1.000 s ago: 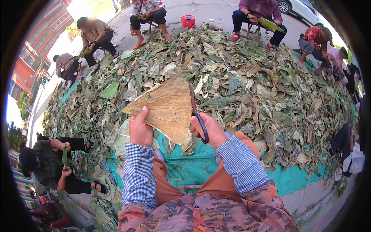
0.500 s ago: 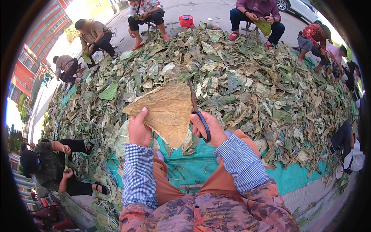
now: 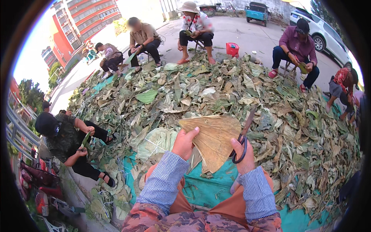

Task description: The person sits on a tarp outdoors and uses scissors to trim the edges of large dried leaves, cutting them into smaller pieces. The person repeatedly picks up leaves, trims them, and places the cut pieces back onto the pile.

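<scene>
left hand: pinches brown leaf | right hand: grips scissors | leaf between hands

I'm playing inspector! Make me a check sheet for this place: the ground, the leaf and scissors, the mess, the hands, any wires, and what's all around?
Surface: teal sheet on the ground, partly covered by leaves.
Job's things: fan-shaped dried leaf, tan; dark-handled scissors, blades pointing up beside it.
Clutter: large leaf pile, brown and green; string-tied leaf bundle near the left hand.
Left hand: grips the dried leaf, thumb on top.
Right hand: holds the scissors; whether it also touches the leaf is unclear.
Cables: nothing seen near the hands.
Surroundings: seated people handling leaves, red bucket, white car, blue cart.
</scene>
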Demonstrator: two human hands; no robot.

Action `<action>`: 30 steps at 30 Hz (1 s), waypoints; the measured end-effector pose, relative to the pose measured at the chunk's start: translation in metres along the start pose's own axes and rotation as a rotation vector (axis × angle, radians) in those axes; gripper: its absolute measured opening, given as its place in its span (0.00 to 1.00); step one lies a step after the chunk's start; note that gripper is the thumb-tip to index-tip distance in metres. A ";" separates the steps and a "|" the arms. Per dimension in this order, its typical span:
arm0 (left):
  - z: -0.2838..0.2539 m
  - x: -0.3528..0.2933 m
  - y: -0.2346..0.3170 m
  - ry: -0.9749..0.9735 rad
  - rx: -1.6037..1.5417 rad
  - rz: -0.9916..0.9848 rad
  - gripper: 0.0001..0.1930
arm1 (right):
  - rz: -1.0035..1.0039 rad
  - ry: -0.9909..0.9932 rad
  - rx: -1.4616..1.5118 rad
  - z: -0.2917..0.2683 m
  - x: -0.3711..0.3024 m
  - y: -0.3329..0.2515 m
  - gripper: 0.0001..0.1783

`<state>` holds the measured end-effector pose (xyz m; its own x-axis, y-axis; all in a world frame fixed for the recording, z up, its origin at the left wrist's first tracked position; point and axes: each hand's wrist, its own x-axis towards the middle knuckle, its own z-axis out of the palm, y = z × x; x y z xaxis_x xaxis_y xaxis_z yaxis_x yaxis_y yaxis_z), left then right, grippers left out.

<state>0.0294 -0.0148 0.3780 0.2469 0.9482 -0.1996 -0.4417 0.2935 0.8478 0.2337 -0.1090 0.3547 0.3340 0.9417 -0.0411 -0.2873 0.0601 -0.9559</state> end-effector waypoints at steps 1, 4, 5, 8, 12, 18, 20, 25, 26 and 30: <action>0.007 -0.002 0.001 -0.004 0.052 -0.039 0.18 | 0.041 0.013 0.102 -0.003 0.002 -0.001 0.15; 0.005 -0.005 0.003 -0.050 0.056 -0.096 0.18 | -0.038 0.066 0.031 0.005 -0.001 -0.003 0.13; 0.003 -0.006 0.003 -0.068 0.069 -0.094 0.18 | -0.070 0.072 0.017 0.005 0.001 0.000 0.12; -0.001 -0.011 0.004 -0.131 0.149 -0.111 0.19 | -0.150 0.101 -0.009 0.005 0.004 0.003 0.11; 0.000 -0.013 0.006 -0.216 0.272 -0.140 0.20 | -0.183 0.149 -0.076 -0.004 0.004 -0.002 0.10; -0.009 -0.007 -0.001 -0.265 0.291 -0.170 0.16 | -0.164 0.178 0.002 -0.006 0.003 -0.009 0.09; -0.008 -0.006 -0.001 -0.261 0.296 -0.162 0.15 | -0.192 0.179 0.020 -0.004 0.003 -0.009 0.09; -0.003 -0.009 0.000 -0.274 0.270 -0.161 0.15 | -0.180 0.151 0.075 -0.004 0.005 -0.005 0.10; -0.003 -0.009 0.000 -0.286 0.276 -0.166 0.15 | -0.177 0.146 0.080 -0.003 0.005 -0.005 0.10; -0.005 -0.010 -0.004 -0.307 0.284 -0.168 0.16 | -0.215 0.168 0.070 0.001 0.004 -0.007 0.10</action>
<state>0.0245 -0.0244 0.3747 0.5581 0.7980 -0.2273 -0.1301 0.3547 0.9259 0.2364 -0.1054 0.3616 0.5361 0.8373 0.1069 -0.2534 0.2805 -0.9258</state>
